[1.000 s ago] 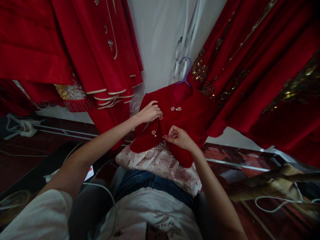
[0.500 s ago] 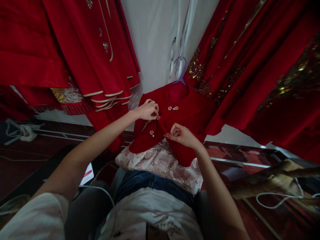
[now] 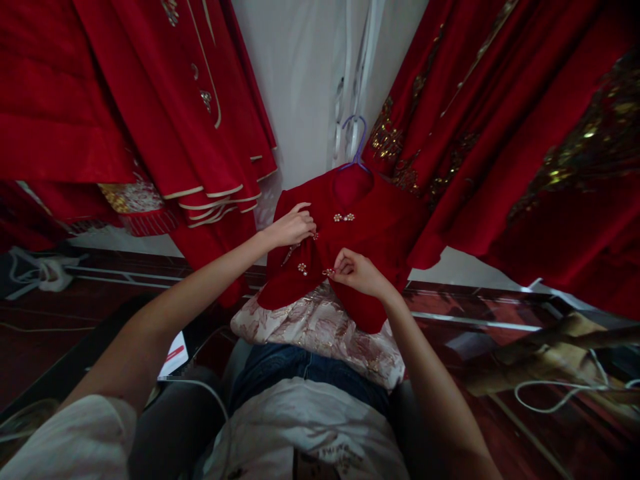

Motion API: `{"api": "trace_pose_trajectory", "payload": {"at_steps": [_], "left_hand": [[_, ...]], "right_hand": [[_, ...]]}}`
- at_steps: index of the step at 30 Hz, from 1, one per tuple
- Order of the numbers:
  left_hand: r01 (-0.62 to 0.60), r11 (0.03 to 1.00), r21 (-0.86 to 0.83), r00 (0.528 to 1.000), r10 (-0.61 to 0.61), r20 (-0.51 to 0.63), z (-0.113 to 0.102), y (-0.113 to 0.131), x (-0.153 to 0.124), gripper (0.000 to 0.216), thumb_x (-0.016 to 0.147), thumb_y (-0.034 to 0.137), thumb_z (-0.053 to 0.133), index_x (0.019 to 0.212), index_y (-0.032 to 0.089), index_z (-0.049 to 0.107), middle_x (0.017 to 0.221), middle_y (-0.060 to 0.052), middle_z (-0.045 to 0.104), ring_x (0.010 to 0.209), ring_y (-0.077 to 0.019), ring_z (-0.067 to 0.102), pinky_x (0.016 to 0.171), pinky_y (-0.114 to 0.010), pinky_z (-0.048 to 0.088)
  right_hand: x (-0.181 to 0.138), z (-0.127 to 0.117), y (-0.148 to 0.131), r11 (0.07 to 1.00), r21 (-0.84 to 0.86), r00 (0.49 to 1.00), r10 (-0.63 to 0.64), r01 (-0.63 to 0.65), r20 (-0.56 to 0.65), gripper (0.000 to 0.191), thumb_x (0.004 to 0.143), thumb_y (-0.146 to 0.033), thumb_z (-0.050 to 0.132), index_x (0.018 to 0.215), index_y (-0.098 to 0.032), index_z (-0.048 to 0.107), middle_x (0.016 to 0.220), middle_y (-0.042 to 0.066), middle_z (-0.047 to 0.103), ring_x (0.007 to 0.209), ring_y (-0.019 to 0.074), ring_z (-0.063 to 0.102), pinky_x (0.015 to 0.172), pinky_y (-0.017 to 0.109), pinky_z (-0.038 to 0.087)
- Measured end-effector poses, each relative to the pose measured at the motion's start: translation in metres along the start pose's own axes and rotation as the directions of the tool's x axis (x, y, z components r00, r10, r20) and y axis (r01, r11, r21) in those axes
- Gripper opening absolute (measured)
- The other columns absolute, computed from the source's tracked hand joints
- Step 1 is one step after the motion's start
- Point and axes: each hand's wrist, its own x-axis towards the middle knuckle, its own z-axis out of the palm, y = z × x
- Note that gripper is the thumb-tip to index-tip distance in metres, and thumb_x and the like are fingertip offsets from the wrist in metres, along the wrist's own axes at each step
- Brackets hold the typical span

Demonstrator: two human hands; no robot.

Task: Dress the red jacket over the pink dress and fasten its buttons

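Note:
A red jacket (image 3: 380, 227) lies spread over my lap, its front partly apart at the lower half. My left hand (image 3: 295, 227) is on the jacket's left front, fingers bent beside a beaded flower clasp (image 3: 315, 236). From under that hand sticks a slim pointed metal blade, which looks like small scissors (image 3: 290, 253); its handles are hidden by my fingers. My right hand (image 3: 357, 270) pinches a beaded clasp (image 3: 327, 272) at the edge of the other front. Another flower clasp (image 3: 303, 268) sits lower on the left front, and a joined pair (image 3: 344, 217) closes the neck.
A purple hanger (image 3: 359, 143) stands out of the jacket's collar. Red garments (image 3: 190, 133) hang at left, and sequinned red ones (image 3: 475, 153) at right. Pale brocade fabric (image 3: 320, 320) lies across my lap. A white cable (image 3: 200, 383) runs by my left leg.
My left hand's index finger has lifted and straightened a little away from the clasp. The right hand still pinches its clasp, shifted slightly left. The camera view has moved slightly.

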Motion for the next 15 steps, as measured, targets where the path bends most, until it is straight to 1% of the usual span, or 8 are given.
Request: {"api": "trace_pose_trajectory", "payload": {"at_steps": [2, 4, 6, 8, 11, 13, 15], "left_hand": [[-0.019, 0.998, 0.054, 1.000, 0.019, -0.008, 0.002, 0.002, -0.001, 0.023, 0.090, 0.017, 0.046, 0.088, 0.020, 0.069, 0.080, -0.002, 0.067, 0.085, -0.0169, 0.057, 0.113, -0.043, 0.025], [-0.015, 0.997, 0.074, 0.999, 0.018, -0.032, 0.005, 0.001, -0.002, 0.025, 0.092, 0.020, 0.043, 0.087, 0.020, 0.068, 0.078, -0.002, 0.066, 0.084, -0.0174, 0.056, 0.112, -0.044, 0.027], [0.038, 0.998, 0.048, 0.996, -0.033, -0.088, 0.005, -0.001, 0.000, 0.024, 0.092, 0.024, 0.044, 0.089, 0.020, 0.068, 0.080, -0.003, 0.064, 0.086, -0.0184, 0.055, 0.109, -0.045, 0.029], [0.123, 0.992, -0.012, 0.982, -0.123, -0.146, 0.003, -0.002, 0.004, 0.022, 0.092, 0.026, 0.047, 0.094, 0.019, 0.068, 0.086, -0.005, 0.063, 0.089, -0.0195, 0.054, 0.105, -0.046, 0.032], [0.197, 0.974, -0.116, 0.960, -0.215, -0.179, -0.007, 0.000, 0.016, 0.022, 0.091, 0.027, 0.050, 0.103, 0.020, 0.067, 0.099, -0.007, 0.060, 0.096, -0.0211, 0.052, 0.097, -0.043, 0.035], [0.187, 0.969, -0.163, 0.959, -0.216, -0.183, -0.012, 0.006, 0.029, 0.025, 0.092, 0.028, 0.049, 0.108, 0.021, 0.066, 0.104, -0.007, 0.058, 0.100, -0.0218, 0.050, 0.094, -0.041, 0.036], [0.159, 0.971, -0.177, 0.964, -0.192, -0.184, -0.014, 0.013, 0.044, 0.027, 0.093, 0.029, 0.048, 0.111, 0.023, 0.066, 0.108, -0.008, 0.056, 0.103, -0.0228, 0.049, 0.093, -0.041, 0.036]], "right_hand": [[0.000, 0.001, 0.001, 1.000, 0.012, 1.000, -0.011, 0.011, 0.003, 0.021, 0.067, -0.023, 0.066, 0.074, -0.021, 0.046, 0.069, -0.002, 0.057, 0.063, 0.0115, 0.056, 0.061, 0.025, 0.045], [0.000, 0.001, 0.001, 1.000, 0.026, 1.000, -0.015, 0.015, 0.011, 0.020, 0.067, -0.022, 0.065, 0.074, -0.021, 0.047, 0.068, -0.002, 0.057, 0.063, 0.0115, 0.056, 0.061, 0.025, 0.045], [0.000, -0.001, 0.000, 0.999, 0.034, 1.000, -0.012, 0.011, 0.024, 0.019, 0.068, -0.022, 0.066, 0.074, -0.021, 0.047, 0.068, -0.003, 0.056, 0.063, 0.0111, 0.055, 0.061, 0.025, 0.045], [-0.002, -0.006, -0.001, 0.999, 0.031, 0.999, -0.013, 0.012, 0.052, 0.019, 0.069, -0.023, 0.066, 0.074, -0.020, 0.048, 0.068, -0.003, 0.056, 0.062, 0.0105, 0.055, 0.061, 0.024, 0.044], [-0.008, -0.017, -0.005, 1.000, 0.014, 0.987, -0.019, 0.017, 0.158, 0.020, 0.070, -0.023, 0.067, 0.076, -0.020, 0.049, 0.068, -0.004, 0.056, 0.062, 0.0101, 0.054, 0.059, 0.023, 0.043], [-0.013, -0.026, -0.008, 1.000, 0.010, 0.964, -0.013, 0.011, 0.266, 0.019, 0.071, -0.023, 0.067, 0.078, -0.020, 0.050, 0.068, -0.004, 0.058, 0.062, 0.0104, 0.055, 0.058, 0.022, 0.042], [-0.018, -0.034, -0.011, 1.000, 0.009, 0.940, -0.002, -0.001, 0.341, 0.019, 0.071, -0.023, 0.067, 0.081, -0.020, 0.050, 0.069, -0.003, 0.059, 0.063, 0.0109, 0.056, 0.058, 0.023, 0.043]]}}
